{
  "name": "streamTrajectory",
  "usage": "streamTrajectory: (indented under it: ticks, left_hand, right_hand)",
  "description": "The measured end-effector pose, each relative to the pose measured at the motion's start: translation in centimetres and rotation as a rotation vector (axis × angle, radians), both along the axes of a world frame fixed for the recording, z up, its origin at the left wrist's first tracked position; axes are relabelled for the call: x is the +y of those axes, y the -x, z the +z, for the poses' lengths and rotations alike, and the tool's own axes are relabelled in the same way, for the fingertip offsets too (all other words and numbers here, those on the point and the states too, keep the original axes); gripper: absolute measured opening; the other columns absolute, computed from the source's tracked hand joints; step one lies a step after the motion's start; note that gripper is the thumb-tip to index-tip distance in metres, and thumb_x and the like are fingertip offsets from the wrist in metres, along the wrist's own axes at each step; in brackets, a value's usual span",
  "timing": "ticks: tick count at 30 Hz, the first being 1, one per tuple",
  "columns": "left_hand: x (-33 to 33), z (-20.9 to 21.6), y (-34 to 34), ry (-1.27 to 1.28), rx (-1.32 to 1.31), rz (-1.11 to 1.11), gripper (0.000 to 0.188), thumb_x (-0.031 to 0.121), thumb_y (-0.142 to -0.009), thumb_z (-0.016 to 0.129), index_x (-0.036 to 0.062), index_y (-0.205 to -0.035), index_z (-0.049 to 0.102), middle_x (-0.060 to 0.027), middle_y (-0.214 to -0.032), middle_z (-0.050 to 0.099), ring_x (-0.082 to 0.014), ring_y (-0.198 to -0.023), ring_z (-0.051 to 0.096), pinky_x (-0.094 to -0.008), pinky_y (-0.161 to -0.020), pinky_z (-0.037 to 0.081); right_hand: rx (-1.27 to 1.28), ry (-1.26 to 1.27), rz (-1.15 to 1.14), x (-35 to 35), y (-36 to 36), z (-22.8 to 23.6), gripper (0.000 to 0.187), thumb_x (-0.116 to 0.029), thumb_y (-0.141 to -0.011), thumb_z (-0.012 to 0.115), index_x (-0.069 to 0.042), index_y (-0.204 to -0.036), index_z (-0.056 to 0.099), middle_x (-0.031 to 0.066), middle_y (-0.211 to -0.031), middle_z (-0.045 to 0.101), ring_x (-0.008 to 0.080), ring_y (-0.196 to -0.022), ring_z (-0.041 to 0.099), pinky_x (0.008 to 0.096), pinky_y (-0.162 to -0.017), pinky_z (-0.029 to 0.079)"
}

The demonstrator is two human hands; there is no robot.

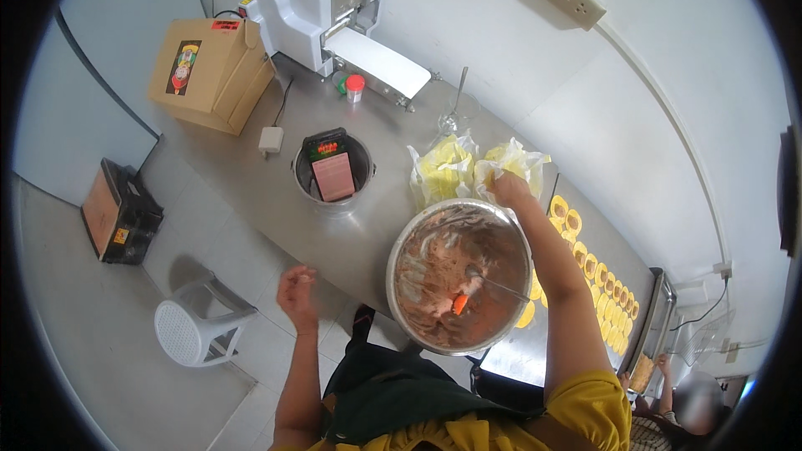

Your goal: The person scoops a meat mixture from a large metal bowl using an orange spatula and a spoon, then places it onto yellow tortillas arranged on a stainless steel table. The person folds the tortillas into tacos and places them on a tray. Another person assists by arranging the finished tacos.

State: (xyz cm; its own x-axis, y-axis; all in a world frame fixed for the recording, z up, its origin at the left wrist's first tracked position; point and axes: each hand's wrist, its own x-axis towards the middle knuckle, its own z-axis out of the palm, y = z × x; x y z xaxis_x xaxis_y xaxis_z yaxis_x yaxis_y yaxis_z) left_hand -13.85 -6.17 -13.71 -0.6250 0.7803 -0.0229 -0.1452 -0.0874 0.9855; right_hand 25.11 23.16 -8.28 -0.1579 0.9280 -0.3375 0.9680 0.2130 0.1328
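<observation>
My right hand (506,189) reaches across the far right rim of a big metal bowl and is closed on a clear plastic bag (520,160) with yellow dough rounds inside. A second such bag (447,169) lies just left of it. The bowl (399,317) holds a pinkish-brown paste (434,271) smeared up its sides. A spoon (474,272) and an orange-red piece (460,304) rest in the paste. My left hand (296,294) hangs off the table's front edge, left of the bowl, fingers loosely bent with nothing visible in them.
Rows of yellow rounds (591,266), some topped with filling, cover the right of the table. A metal pot (368,169) with a digital device, a white rolling machine (292,12) and a cardboard box (209,75) stand left. A white stool (180,332) is on the floor; another person (668,418) works far right.
</observation>
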Motion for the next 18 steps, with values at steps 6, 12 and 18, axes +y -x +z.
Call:
streamTrajectory:
  ticks: [6,12,18]
  left_hand:
    - [-3.3,-5.9,3.5,0.312,-0.207,0.148,0.023,0.0,-0.076,0.065,0.004,-0.098,0.059,-0.0045,-0.107,0.057,-0.0144,-0.1,0.053,-0.0271,-0.083,0.044]
    - [-4.7,-4.9,1.7,0.332,-0.198,0.208,0.028,-0.007,-0.072,0.066,0.006,-0.095,0.058,-0.0032,-0.103,0.056,-0.0141,-0.097,0.052,-0.0263,-0.086,0.042]
    - [-2.3,3.1,-2.0,0.093,-0.157,0.013,0.023,-0.01,-0.072,0.067,0.0051,-0.087,0.059,-0.0052,-0.101,0.057,-0.0142,-0.092,0.054,-0.0271,-0.083,0.044]
  right_hand:
    - [0.068,0.055,0.052,1.1,-0.4,-0.9,0.039,-0.04,-0.083,0.06,-0.002,-0.089,0.066,0.0211,-0.091,0.065,0.0372,-0.09,0.063,0.0442,-0.079,0.05]
    - [0.339,-0.199,0.082,0.7,-2.0,-0.8,0.033,-0.033,-0.08,0.062,-0.001,-0.086,0.059,0.0224,-0.086,0.064,0.0395,-0.084,0.062,0.0474,-0.073,0.049]
    - [0.794,-0.434,-0.35,-5.6,-4.0,7.8,0.019,-0.018,-0.079,0.061,0.0,-0.08,0.055,0.0125,-0.07,0.06,0.0241,-0.068,0.063,0.0386,-0.065,0.05]
